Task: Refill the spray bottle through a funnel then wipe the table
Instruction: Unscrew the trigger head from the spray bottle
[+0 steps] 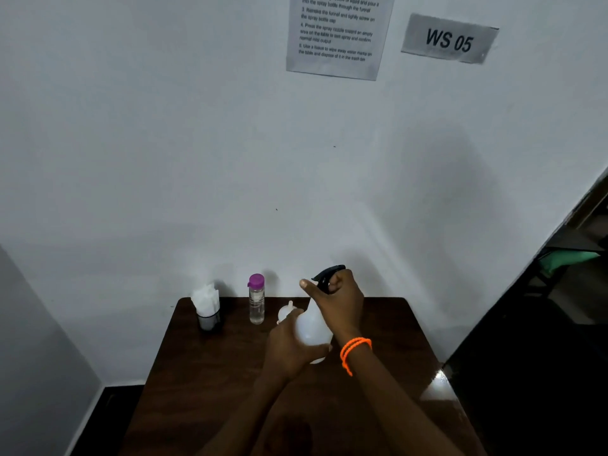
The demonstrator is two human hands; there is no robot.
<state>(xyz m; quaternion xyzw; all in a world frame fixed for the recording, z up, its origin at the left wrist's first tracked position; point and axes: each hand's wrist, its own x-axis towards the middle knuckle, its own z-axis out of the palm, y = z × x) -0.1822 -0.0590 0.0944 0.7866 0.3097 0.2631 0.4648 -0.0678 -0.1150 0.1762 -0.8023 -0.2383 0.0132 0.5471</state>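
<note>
A white spray bottle [312, 327] with a black trigger head [329, 274] stands upright near the middle of the dark wooden table [204, 383]. My left hand [289, 348] wraps the bottle's round body from the left. My right hand [339, 301], with an orange band at the wrist, grips the black spray head from above. A white funnel [285, 312] lies on the table just behind my left hand, partly hidden. A clear bottle with a purple cap [256, 299] stands to the left of the funnel. White tissues in a dark holder [208, 309] stand at the table's back left corner.
The table stands against a white wall that carries a printed instruction sheet [339, 34] and a sign reading WS 05 [449, 39]. To the right the floor area is dark, with a green object [566, 260] on a stand there.
</note>
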